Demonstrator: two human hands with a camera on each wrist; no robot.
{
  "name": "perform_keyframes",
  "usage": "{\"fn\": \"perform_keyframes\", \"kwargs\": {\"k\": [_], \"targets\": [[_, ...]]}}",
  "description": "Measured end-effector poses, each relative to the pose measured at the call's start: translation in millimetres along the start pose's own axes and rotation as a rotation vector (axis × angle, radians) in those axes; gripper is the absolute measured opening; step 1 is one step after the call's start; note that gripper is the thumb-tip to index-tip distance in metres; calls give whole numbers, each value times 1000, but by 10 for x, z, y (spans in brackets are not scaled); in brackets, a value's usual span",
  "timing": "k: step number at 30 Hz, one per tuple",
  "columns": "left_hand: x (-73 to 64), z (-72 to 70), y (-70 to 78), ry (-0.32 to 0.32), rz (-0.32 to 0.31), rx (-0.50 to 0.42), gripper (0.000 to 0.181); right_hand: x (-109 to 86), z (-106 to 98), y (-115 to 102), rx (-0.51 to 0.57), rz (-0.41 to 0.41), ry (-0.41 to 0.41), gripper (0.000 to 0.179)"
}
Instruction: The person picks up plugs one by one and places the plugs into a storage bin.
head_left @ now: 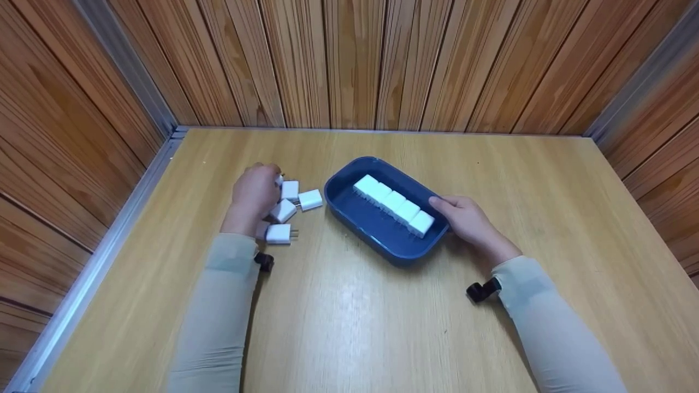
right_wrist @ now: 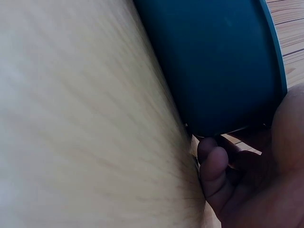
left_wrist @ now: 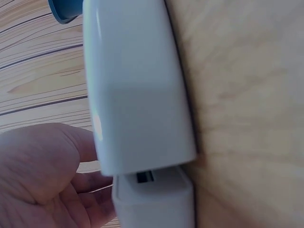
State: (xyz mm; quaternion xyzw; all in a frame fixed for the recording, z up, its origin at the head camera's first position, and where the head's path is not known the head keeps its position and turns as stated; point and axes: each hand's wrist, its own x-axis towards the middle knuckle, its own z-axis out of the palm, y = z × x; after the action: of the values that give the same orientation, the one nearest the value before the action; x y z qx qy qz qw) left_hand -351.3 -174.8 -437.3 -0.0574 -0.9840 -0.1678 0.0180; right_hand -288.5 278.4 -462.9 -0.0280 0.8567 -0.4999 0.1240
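My left hand (head_left: 255, 188) is at the far end of a loose group of white plug-in chargers, its fingers curled. A white charger (head_left: 279, 179) shows at its fingertips, mostly hidden by the hand. Other chargers lie beside it, including one (head_left: 278, 234) near the wrist with its prongs pointing right. Two chargers, one (left_wrist: 140, 95) very close, block much of the left hand in the left wrist view. My right hand (head_left: 468, 221) grips the right end of a dark blue plastic tray (head_left: 355, 213), thumb over the rim and fingers outside. Inside, several white chargers (head_left: 393, 202) stand in a diagonal row.
The light wooden table (head_left: 349, 327) carries all of this. Wood-plank walls (head_left: 349, 65) close it in at the back and both sides, with a metal edge strip (head_left: 104, 262) along the left. Another charger (head_left: 311, 200) lies close to the tray's left end.
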Motion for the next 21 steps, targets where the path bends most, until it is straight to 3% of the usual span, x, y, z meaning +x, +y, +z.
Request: {"fn": "perform_keyframes", "kwargs": {"k": [9, 21], "targets": [[-30, -78, 75, 74, -31, -5, 28, 1, 5, -20, -19, -1, 14, 63], [-85, -170, 290, 105, 11, -74, 35, 7, 5, 2, -23, -12, 10, 64]]}}
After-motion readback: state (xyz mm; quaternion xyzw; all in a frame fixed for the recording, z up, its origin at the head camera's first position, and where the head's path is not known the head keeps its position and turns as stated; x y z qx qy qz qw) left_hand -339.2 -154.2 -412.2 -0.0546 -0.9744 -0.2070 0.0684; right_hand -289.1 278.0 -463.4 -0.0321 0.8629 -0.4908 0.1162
